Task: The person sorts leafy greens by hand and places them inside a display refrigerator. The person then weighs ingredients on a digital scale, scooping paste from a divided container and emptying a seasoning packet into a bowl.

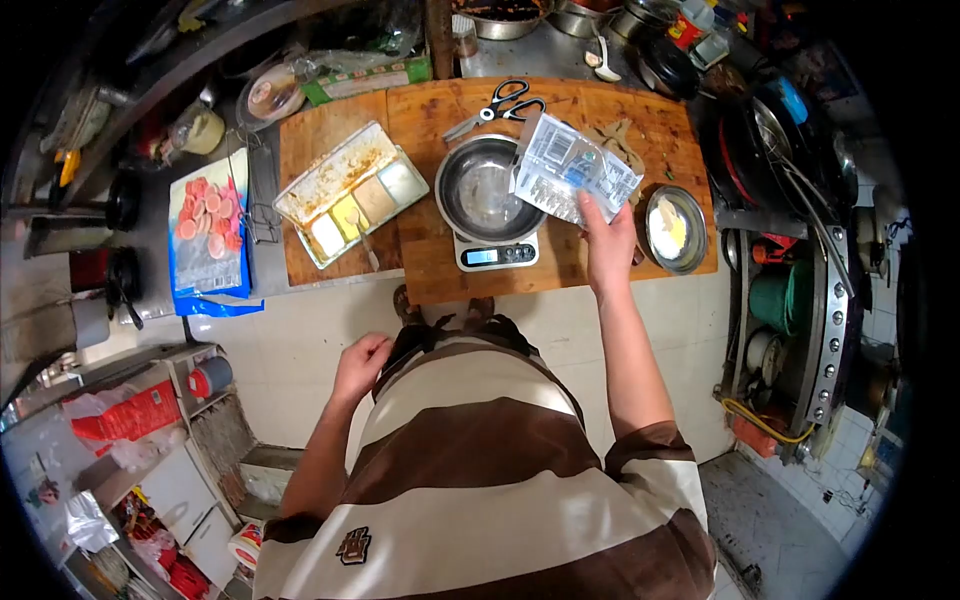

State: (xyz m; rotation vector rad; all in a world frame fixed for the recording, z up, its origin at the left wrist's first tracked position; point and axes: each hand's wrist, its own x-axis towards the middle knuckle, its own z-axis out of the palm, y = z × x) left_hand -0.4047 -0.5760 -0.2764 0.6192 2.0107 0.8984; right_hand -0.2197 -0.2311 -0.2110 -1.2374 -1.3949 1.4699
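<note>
My right hand (608, 242) grips the lower right corner of a silver and white printed packet (568, 160), tilted beside and partly over the rim of a metal bowl (480, 190). The bowl stands on a digital kitchen scale (525, 255) with a lit display; its bottom looks bare. Away from the table, at my left side, my left hand (362, 366) is closed with curled fingers, and nothing shows in it. Right of the packet sits a smaller metal bowl (690, 250) holding white and yellow powders. Black-handled scissors (492, 112) lie behind the scale.
A seasoning box (300, 195) with several powder compartments and a spoon stands left on the wooden table (420, 278). Further left lies a blue-edged bag (243, 285) with pink round slices on it. A ladle (606, 70) is at the back, and a stove (832, 330) borders the right.
</note>
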